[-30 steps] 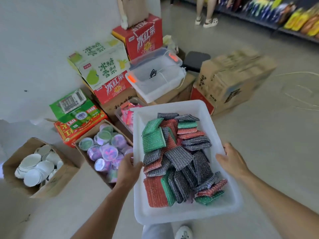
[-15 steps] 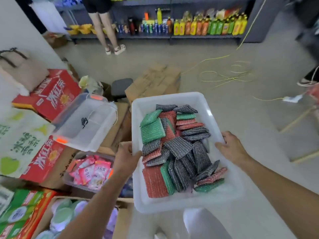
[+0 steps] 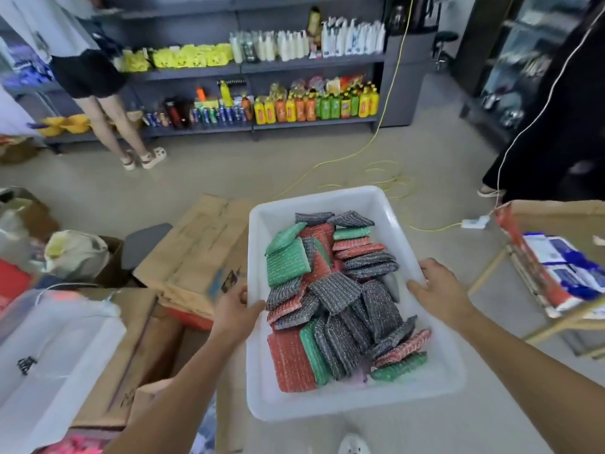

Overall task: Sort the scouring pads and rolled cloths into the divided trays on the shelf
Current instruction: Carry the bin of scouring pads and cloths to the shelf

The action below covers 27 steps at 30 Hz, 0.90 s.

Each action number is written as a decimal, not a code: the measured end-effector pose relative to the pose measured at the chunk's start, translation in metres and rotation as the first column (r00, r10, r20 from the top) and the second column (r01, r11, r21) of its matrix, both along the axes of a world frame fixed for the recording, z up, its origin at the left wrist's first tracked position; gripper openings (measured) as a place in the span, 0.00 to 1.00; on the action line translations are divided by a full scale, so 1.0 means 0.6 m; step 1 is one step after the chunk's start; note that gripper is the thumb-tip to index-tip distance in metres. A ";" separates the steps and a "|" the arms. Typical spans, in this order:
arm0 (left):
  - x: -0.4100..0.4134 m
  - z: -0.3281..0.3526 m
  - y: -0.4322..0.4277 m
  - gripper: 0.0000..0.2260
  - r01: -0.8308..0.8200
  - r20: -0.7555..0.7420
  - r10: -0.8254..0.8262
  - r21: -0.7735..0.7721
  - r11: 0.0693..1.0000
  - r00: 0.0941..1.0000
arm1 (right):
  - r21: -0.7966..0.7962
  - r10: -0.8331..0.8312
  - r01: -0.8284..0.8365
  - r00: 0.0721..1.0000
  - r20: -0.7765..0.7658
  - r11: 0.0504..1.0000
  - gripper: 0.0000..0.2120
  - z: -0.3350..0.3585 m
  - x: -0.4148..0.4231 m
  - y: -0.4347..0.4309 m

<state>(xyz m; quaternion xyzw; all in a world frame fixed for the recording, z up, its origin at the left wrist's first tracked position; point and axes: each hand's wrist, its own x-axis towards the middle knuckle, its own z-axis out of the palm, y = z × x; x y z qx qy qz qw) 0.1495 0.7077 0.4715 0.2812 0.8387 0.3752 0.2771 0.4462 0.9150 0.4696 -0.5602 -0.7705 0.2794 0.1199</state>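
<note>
A white plastic bin [image 3: 327,403] is carried in front of me, above the floor. It holds several scouring pads [image 3: 334,290] in green, red and dark grey, piled loosely. My left hand [image 3: 236,311] grips the bin's left rim, thumb over the edge. On the opposite rim my right hand [image 3: 437,290] holds on, with its fingers curled over the rim. A grey shelf unit [image 3: 278,65] with bottles and yellow goods stands across the room. No rolled cloths or divided trays are visible.
Cardboard boxes [image 3: 196,253] and a clear lidded tub [image 3: 55,352] crowd the floor at left. A person [image 3: 98,77] stands by the shelf at back left, another in black [image 3: 556,109] at right. A yellow cable [image 3: 360,162] lies on the floor. A cart with packs [image 3: 563,273] stands right.
The view has swung up and to the right, from the boxes by the wall to the shelf. The bin stays held in both hands, with the grip unchanged.
</note>
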 end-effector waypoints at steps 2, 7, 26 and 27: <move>0.005 0.007 0.076 0.10 0.008 -0.019 -0.008 -0.005 1.000 1.000 | 0.000 -0.023 0.023 1.000 0.009 1.000 0.14 0.011 0.007 0.065; 0.007 0.022 0.264 0.07 0.030 -0.009 -0.030 0.002 1.000 1.000 | -0.029 -0.093 0.092 0.996 -0.017 0.995 0.13 0.009 0.019 0.220; -0.153 0.022 1.088 0.07 0.155 -0.088 -0.151 0.038 0.987 0.985 | -0.041 -0.272 0.269 0.952 -0.140 0.962 0.19 -0.010 -0.129 0.943; -0.160 0.022 1.129 0.07 0.158 -0.101 -0.154 0.032 0.987 0.983 | -0.037 -0.279 0.277 0.949 -0.147 0.960 0.19 -0.008 -0.137 0.979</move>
